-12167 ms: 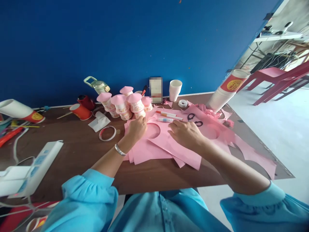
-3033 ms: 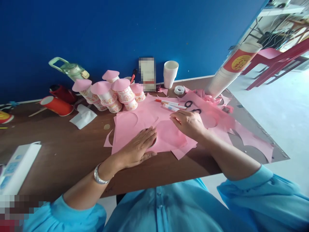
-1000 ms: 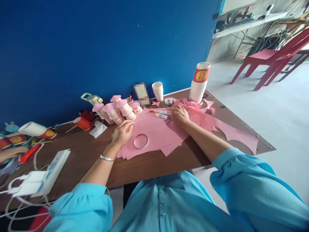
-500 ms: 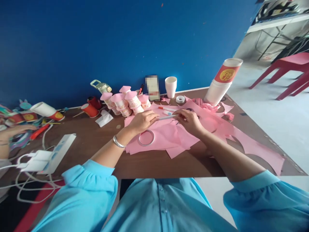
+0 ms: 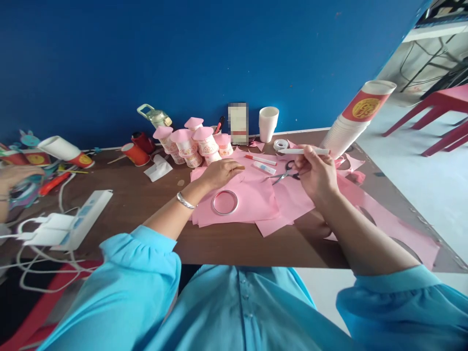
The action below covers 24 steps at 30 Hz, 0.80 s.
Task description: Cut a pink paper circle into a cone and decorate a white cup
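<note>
My right hand [image 5: 318, 173] is raised over the right of the pink paper, fingers pinched round a slim white pen-like stick [image 5: 321, 151] that lies roughly level. Over the paper's back left edge hovers my left hand [image 5: 221, 173], its fingers pressed together; a small brownish bit shows at the tips, too small to name. Pink paper sheets [image 5: 256, 204] lie stacked below, with a thin silver ring [image 5: 225, 202] on top. Between my hands are scissors [image 5: 283, 176], a white tube with a blue label [image 5: 264, 168] and a white pen with a red end [image 5: 260, 159].
Patterned paper cups with pink cone roofs [image 5: 183, 141] stand at the back, near a phone [image 5: 238, 124], white cups [image 5: 268, 122] and a tape roll [image 5: 281, 145]. A tall cup stack [image 5: 351, 129] leans at right. At left are a power strip [image 5: 86, 219] and another person's hand [image 5: 16, 175].
My hands have come apart. The right one has moved right and up with the white stick; the left stays near its place. The scissors now show more fully, and the view has shifted slightly.
</note>
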Tool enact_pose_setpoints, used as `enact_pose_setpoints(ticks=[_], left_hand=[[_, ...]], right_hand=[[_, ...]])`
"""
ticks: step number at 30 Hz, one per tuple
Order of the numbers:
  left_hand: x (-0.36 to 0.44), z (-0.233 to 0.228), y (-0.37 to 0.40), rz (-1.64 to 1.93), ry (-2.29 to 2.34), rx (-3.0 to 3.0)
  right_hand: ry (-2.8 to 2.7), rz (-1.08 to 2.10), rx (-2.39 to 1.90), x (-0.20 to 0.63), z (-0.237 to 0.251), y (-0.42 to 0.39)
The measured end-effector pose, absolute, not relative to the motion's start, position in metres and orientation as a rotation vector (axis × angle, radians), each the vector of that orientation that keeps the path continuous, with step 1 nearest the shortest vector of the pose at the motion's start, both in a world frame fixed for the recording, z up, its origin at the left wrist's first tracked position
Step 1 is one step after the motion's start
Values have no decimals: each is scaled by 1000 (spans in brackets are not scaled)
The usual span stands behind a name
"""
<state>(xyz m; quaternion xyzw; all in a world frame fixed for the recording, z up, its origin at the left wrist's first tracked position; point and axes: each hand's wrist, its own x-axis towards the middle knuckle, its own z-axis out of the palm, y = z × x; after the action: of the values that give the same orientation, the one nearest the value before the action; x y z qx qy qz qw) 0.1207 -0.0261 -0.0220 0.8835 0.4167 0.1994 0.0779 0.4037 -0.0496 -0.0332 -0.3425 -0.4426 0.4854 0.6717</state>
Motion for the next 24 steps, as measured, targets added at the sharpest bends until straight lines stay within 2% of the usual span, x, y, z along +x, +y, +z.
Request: enact_pose_setpoints(ticks=[4, 8, 12, 18, 24], left_hand=[[137, -41, -4, 443, 1116, 2660], [141, -46, -2, 532, 1157, 2665], [122, -40, -50, 784, 1237, 2747], [112, -61, -153, 494, 1013, 2980], [111, -79, -176, 425, 1072, 2970]], right_hand=[[-1087, 1113, -899, 407, -46, -40], [-1117, 1197, -932, 399, -55, -45], [-1089, 1213, -926, 400, -55, -49], [-1109, 1243, -1013, 399, -59, -52], [-1218, 1147, -1080, 397, -63, -55]])
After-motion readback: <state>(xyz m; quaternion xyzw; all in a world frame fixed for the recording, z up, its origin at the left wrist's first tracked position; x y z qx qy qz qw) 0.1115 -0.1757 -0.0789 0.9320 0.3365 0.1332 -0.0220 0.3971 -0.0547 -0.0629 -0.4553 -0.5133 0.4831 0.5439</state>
